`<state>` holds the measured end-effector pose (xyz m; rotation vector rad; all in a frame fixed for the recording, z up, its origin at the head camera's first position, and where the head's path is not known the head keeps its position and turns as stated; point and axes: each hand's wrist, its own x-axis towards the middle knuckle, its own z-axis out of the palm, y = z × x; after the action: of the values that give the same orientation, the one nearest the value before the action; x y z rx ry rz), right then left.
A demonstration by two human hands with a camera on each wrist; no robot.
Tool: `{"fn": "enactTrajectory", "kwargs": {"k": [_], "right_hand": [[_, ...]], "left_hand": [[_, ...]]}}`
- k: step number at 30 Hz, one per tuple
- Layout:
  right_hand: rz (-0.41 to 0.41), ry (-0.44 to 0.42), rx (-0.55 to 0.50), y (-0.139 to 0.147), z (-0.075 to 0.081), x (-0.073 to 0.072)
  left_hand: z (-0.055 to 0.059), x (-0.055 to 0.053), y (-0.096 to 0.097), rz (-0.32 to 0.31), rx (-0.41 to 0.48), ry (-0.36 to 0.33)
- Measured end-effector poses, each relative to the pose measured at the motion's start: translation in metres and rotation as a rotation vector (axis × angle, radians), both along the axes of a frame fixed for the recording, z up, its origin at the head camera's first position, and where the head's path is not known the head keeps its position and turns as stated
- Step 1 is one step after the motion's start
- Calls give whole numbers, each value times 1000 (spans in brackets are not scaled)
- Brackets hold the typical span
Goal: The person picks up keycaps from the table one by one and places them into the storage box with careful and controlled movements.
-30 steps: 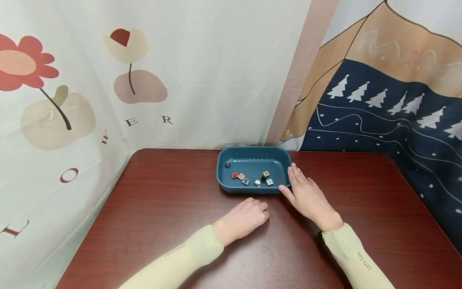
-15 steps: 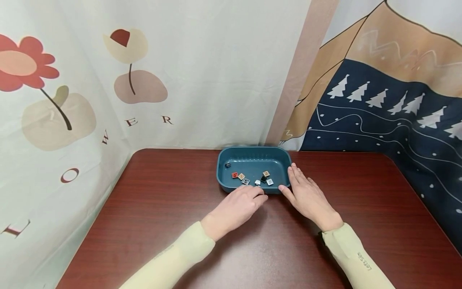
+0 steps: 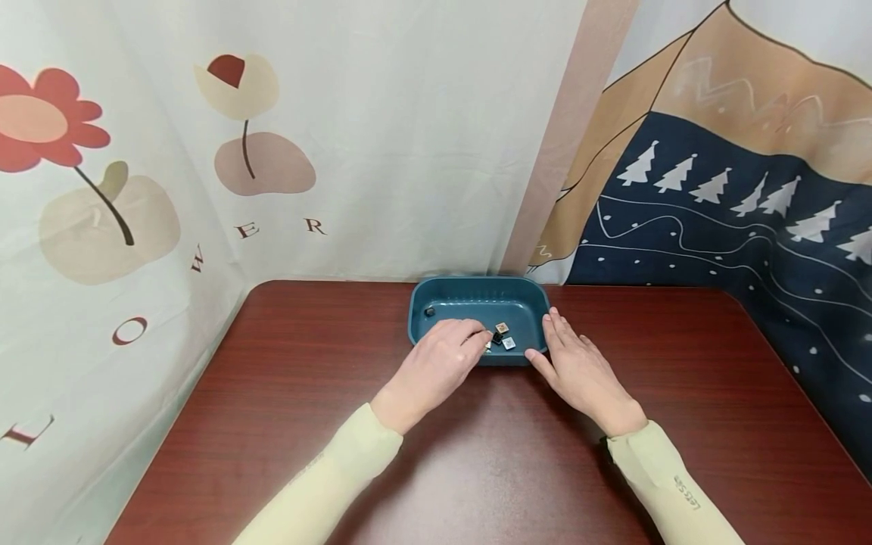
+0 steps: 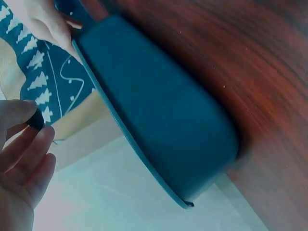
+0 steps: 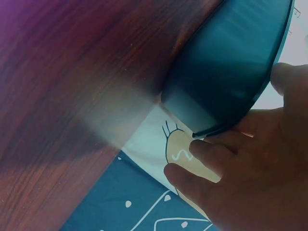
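My left hand (image 3: 439,354) reaches over the front rim of a dark teal plastic tub (image 3: 518,291). Between thumb and fingertips it pinches a small dark block-like piece (image 4: 36,120), mostly covered by the fingers. Inside the tub lie several small square pieces: a black one (image 3: 429,311) toward the left wall, a tan one (image 3: 502,328), a black one (image 3: 497,338) and a white one (image 3: 509,344) right of the left hand. Others are hidden behind that hand. My right hand (image 3: 587,375) lies with extended fingers against the tub's right end, thumb at the front corner.
The tub stands at the back edge of a reddish-brown wooden table (image 3: 306,341). Directly behind hangs a white curtain (image 3: 409,151) with flower prints. A navy and tan printed cloth (image 3: 681,219) hangs at the right.
The left hand has moved forward from the table in front of the tub to above its interior, covering the red piece and its neighbours. The right hand has stayed in place.
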<state>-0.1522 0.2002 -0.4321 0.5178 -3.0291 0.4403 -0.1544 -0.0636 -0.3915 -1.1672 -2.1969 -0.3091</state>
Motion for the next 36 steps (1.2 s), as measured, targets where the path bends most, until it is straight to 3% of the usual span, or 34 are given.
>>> {"fn": "enactTrajectory", "kwargs": {"k": [9, 16, 21, 29, 36], "right_hand": [[2, 3, -2, -1, -1, 0], [5, 4, 0, -2, 0, 0], [2, -12, 4, -2, 1, 1], [-8, -18, 7, -1, 2, 1], [-7, -15, 1, 0, 0, -1]], "left_hand": [[-5, -21, -4, 51, 61, -34], [-4, -37, -4, 123, 14, -102], [-3, -47, 0, 181, -26, -179], [-3, -58, 12, 248, -57, -356], [-8, -69, 23, 322, -95, -457]]}}
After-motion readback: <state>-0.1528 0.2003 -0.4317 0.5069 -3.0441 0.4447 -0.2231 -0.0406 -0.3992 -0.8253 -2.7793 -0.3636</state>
